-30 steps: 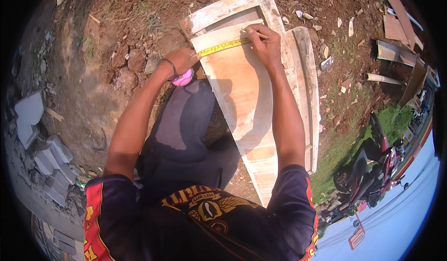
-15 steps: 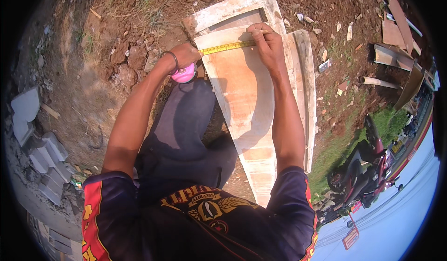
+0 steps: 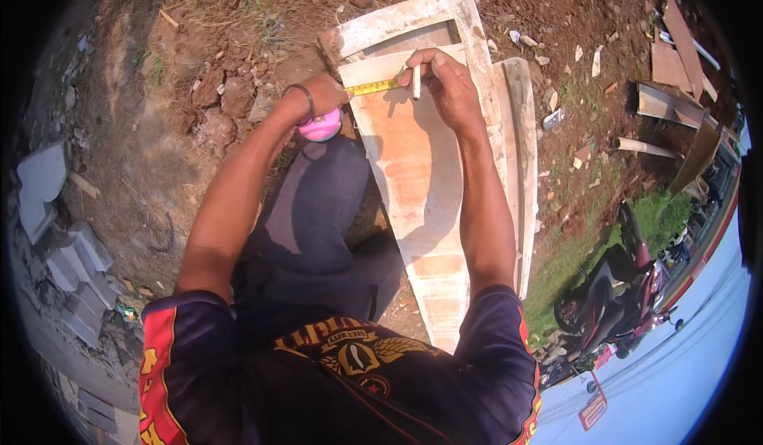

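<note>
My left hand (image 3: pixel 324 95) is closed around a pink tape measure (image 3: pixel 320 126) at the left edge of a tapered plywood panel (image 3: pixel 417 163). Its yellow blade (image 3: pixel 373 87) reaches across the upper part of the panel toward my right fingers. My right hand (image 3: pixel 451 87) pinches a short, pale, pencil-like stick (image 3: pixel 416 82), which points down over the wood. Whether the right fingers also touch the blade's end I cannot tell. Shadows of my hand and arm fall on the panel.
Under the panel lies a pale wooden frame (image 3: pixel 397 25), with another curved board (image 3: pixel 520 159) at its right. Grey blocks (image 3: pixel 79 262) are stacked at the left. Scrap boards (image 3: pixel 671 99) lie at the far right, above a parked motorcycle (image 3: pixel 608 286). Reddish soil and rubble surround me.
My right hand has moved a little left, and the stick in it has turned from pointing right to pointing down. The visible stretch of yellow blade is shorter. My left hand stays nearly in place.
</note>
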Tool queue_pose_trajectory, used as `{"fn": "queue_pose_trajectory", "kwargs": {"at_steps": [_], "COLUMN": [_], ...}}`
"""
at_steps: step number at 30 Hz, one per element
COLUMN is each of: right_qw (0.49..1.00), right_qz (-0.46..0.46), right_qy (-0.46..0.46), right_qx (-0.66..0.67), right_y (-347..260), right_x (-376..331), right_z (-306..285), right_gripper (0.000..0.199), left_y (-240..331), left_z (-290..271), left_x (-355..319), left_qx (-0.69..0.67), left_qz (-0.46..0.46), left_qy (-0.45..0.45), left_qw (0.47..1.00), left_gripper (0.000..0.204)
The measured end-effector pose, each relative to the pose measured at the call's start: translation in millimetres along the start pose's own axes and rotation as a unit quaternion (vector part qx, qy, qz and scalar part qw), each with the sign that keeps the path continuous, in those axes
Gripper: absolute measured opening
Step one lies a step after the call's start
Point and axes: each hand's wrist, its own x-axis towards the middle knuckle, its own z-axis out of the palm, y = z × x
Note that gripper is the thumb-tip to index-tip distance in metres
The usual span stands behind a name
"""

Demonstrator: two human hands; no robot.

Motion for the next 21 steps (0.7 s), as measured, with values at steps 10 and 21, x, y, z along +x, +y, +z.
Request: {"fn": "queue_pose_trajectory", "kwargs": {"at_steps": [10, 21], "right_qw": [0.969, 0.954], "right_qz": [-0.142, -0.095], "right_qy": [0.043, -0.057], "right_qx": [-0.196, -0.278], "right_y": [38.8, 64.6], "right_x": [25.4, 33.8], "right_z": [12.4, -3.0], "right_gripper": [0.018, 0.009], "left_y": [-7.8, -5.8], "left_z": [9.3, 11.3], "left_x": [5.5, 1.6], "left_qx": [-0.009, 0.008], "left_qz": [-0.003, -0.019], "left_qy": [0.030, 0.042], "left_qw": [1.000, 0.999], "left_gripper": [0.044, 0.048]}}
